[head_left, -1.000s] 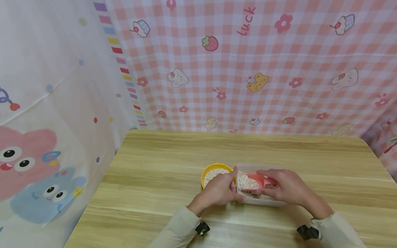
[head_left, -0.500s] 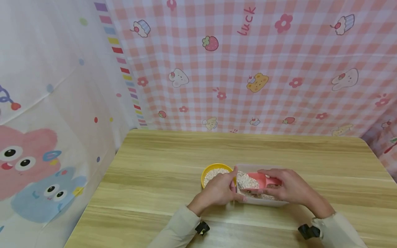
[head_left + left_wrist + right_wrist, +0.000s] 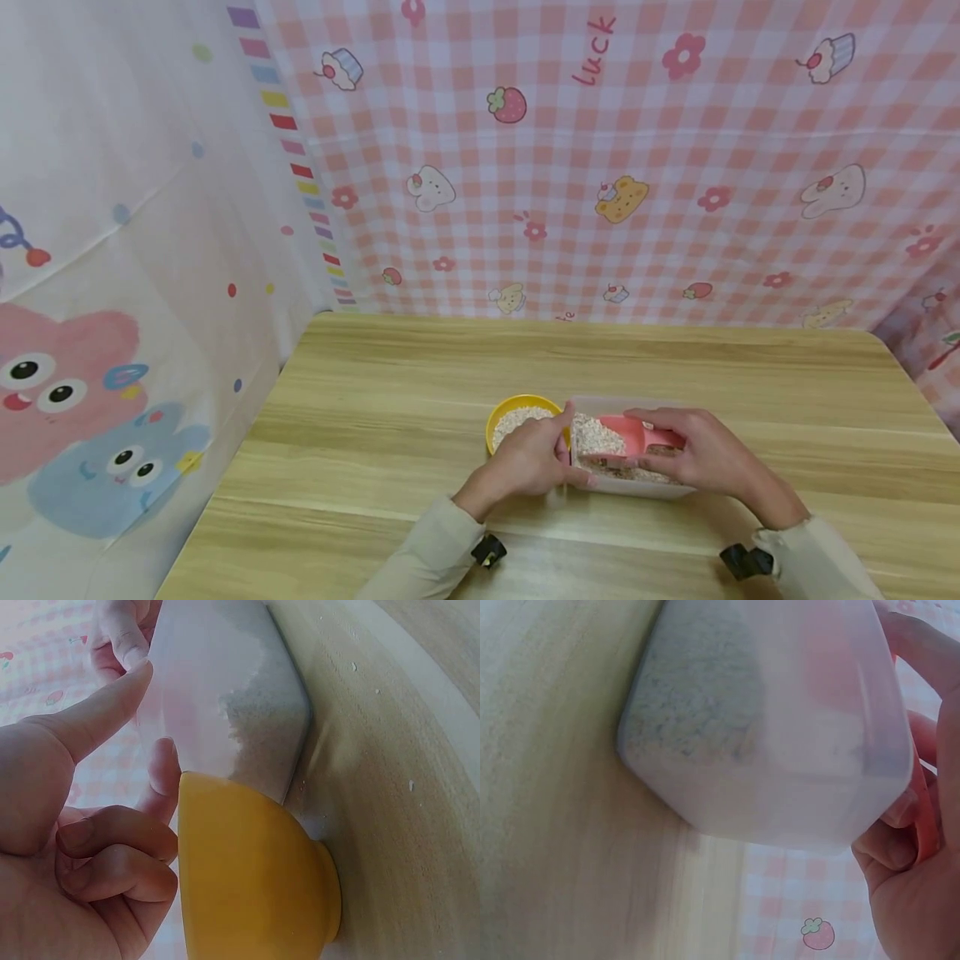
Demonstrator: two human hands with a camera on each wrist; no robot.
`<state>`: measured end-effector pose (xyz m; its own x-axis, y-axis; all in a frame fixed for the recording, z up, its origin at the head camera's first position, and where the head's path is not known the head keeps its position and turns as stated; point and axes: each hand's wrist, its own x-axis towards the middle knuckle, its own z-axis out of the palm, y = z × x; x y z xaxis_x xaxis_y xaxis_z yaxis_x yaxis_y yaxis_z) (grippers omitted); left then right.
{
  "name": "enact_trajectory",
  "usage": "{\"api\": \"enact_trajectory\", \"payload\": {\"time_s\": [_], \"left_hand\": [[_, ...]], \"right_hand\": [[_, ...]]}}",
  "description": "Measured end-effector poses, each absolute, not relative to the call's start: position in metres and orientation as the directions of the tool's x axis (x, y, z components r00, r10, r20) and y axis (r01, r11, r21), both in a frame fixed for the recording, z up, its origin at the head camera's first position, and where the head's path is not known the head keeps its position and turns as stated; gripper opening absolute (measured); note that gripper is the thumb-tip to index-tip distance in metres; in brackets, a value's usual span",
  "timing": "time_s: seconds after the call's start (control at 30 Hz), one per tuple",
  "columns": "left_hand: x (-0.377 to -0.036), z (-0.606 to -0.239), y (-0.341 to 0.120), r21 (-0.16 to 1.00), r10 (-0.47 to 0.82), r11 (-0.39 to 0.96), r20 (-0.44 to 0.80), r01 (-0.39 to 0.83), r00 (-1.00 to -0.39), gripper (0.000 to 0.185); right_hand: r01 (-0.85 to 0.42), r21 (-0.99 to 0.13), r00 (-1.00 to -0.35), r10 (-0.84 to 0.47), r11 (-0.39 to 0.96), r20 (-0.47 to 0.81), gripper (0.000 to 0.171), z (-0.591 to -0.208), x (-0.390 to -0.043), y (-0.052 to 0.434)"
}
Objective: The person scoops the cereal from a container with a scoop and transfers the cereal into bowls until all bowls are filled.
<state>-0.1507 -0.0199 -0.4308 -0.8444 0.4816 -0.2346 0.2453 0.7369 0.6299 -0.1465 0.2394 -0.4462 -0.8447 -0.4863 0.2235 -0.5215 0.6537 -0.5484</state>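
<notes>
Yellow bowl (image 3: 501, 414) next to a frosted clear tub (image 3: 637, 487), both with pale beige oats in them, and a pink scoop (image 3: 637, 435). Table (image 3: 390, 400) is light wood grain. Backdrop (image 3: 675, 167) is pink-and-white gingham (strawberries, cupcakes, bears), sleeves (image 3: 427, 562) are cream.

Your right hand (image 3: 701, 457) covers the handle of the pink scoop (image 3: 628, 433), so from the head view you cannot tell how your fingers lie round it. The near wall of the clear container (image 3: 637, 490) sits under both hands, and the oats (image 3: 592, 435) beneath your right palm are hidden. Your left hand (image 3: 528, 461) hides the near rim of the yellow bowl (image 3: 504, 410), and whether it touches the bowl you cannot tell there. In the right wrist view the scoop is only a pink blur through the container wall, and the picture's right edge cuts your hand off.
</notes>
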Motion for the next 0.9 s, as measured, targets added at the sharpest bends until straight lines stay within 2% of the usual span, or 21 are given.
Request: {"api": "enact_trajectory", "payload": {"time_s": [0.4,0.9], "left_hand": [[-0.152,-0.427,-0.02,0.652,0.473,0.728,-0.253,0.213,-0.844,0.104],[-0.15,-0.429,-0.023,0.666,0.477,0.705,-0.194,0.242,-0.857,0.102]], "right_hand": [[-0.565,-0.538,-0.824,-0.467,0.626,0.322,0.055,-0.456,-0.148,0.239],[-0.554,-0.557,-0.833,-0.428,0.619,0.351,0.057,-0.46,-0.144,0.241]]}}
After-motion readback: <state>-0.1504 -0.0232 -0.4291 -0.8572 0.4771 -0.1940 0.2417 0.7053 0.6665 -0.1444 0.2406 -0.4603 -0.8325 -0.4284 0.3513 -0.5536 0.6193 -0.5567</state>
